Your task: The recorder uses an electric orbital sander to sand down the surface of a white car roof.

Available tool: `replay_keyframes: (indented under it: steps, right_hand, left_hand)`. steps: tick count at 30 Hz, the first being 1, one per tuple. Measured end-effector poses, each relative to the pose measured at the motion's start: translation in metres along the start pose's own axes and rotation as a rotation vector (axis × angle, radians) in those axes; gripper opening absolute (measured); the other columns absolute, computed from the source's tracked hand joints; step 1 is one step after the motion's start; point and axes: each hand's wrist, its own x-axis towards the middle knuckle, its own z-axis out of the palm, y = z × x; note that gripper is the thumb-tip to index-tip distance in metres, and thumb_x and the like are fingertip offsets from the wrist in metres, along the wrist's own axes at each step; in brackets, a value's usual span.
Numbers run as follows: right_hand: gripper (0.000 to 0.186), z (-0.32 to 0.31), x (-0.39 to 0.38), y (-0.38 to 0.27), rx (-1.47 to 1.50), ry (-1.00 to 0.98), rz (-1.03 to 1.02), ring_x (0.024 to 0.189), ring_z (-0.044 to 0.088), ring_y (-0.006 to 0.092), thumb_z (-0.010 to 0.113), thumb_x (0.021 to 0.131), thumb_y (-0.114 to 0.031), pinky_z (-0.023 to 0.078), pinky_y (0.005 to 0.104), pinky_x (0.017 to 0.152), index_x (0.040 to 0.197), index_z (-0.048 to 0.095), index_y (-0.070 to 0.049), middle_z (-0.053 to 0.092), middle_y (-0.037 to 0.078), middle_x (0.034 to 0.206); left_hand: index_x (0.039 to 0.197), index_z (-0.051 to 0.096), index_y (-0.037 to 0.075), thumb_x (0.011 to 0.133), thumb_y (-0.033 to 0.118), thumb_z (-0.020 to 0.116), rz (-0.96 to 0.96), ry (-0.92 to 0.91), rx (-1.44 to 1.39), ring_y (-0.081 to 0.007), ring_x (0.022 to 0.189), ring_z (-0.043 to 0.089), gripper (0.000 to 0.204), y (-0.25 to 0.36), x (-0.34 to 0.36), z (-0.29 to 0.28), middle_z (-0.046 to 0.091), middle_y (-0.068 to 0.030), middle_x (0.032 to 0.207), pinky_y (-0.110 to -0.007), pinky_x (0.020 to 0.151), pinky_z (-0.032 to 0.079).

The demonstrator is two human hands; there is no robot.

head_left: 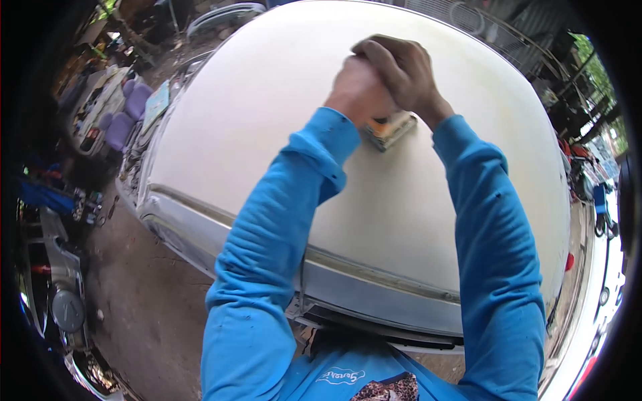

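Note:
My left hand (362,90) is closed on a sanding block (394,134), worn, with orange and pale parts, which rests on the white roof of a vehicle (254,100) near its upper middle. My right hand (408,73) is closed over the top of my left hand, its fingers curled forward; what exactly they grip underneath is hidden. Both arms, in blue sleeves, reach forward over the roof.
At the left are purple seats (127,113) among piled items, a dirt floor (140,307) and dark metal parts (67,307). Wire mesh (491,37) is beyond the roof's far edge. A white vehicle (582,334) and assorted clutter line the right.

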Motion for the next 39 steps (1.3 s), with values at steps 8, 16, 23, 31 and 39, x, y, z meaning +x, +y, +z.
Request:
replay_keyframes:
  steps: [8, 16, 23, 31, 39]
  right_hand:
    - [0.042, -0.004, -0.001, -0.011, -0.077, -0.081, 0.139, 0.080, 0.075, 0.0314, 0.051, 0.090, -0.041, 0.059, 0.0394, 0.078, 0.100, 0.078, -0.011, 0.078, 0.012, 0.090]
    - [0.042, -0.056, -0.049, -0.049, -0.072, -0.025, 0.197, 0.073, 0.076, 0.0251, 0.057, 0.091, -0.046, 0.060, 0.0350, 0.070, 0.100, 0.082, -0.014, 0.079, 0.010, 0.084]
    - [0.036, -0.118, -0.103, -0.109, -0.025, -0.047, 0.290, 0.085, 0.074, 0.0331, 0.056, 0.089, -0.030, 0.058, 0.0401, 0.081, 0.099, 0.076, -0.002, 0.075, 0.018, 0.091]
    - [0.037, -0.166, -0.157, -0.147, 0.088, 0.007, 0.245, 0.085, 0.073, 0.0355, 0.059, 0.083, -0.029, 0.058, 0.0399, 0.081, 0.097, 0.075, 0.002, 0.074, 0.020, 0.091]
    - [0.034, -0.138, -0.130, -0.144, 0.152, -0.018, 0.226, 0.085, 0.073, 0.0341, 0.059, 0.084, -0.025, 0.058, 0.0408, 0.081, 0.097, 0.075, 0.002, 0.075, 0.020, 0.090]
  left_hand:
    - [0.110, 0.073, 0.008, 0.078, 0.035, 0.082, 0.016, -0.002, 0.001, -0.0292, 0.099, 0.074, 0.043, 0.001, 0.000, 0.000, 0.076, -0.0124, 0.108, -0.038, 0.091, 0.060]
    - [0.111, 0.072, 0.007, 0.074, 0.029, 0.085, -0.007, -0.004, -0.251, -0.0304, 0.101, 0.073, 0.045, 0.066, -0.038, 0.004, 0.076, -0.0135, 0.109, -0.039, 0.091, 0.060]
    - [0.106, 0.071, 0.009, 0.072, 0.020, 0.086, 0.077, -0.070, -0.325, -0.0266, 0.096, 0.072, 0.038, 0.144, -0.090, -0.004, 0.075, -0.0094, 0.104, -0.038, 0.082, 0.058]
    - [0.098, 0.072, 0.003, 0.084, 0.015, 0.069, 0.288, 0.054, -0.434, -0.0311, 0.096, 0.070, 0.018, 0.210, -0.136, 0.016, 0.074, -0.0134, 0.099, -0.042, 0.083, 0.057]
    - [0.094, 0.072, 0.006, 0.080, 0.018, 0.072, 0.260, 0.078, -0.297, -0.0311, 0.089, 0.071, 0.019, 0.175, -0.135, -0.001, 0.075, -0.0133, 0.098, -0.043, 0.078, 0.057]
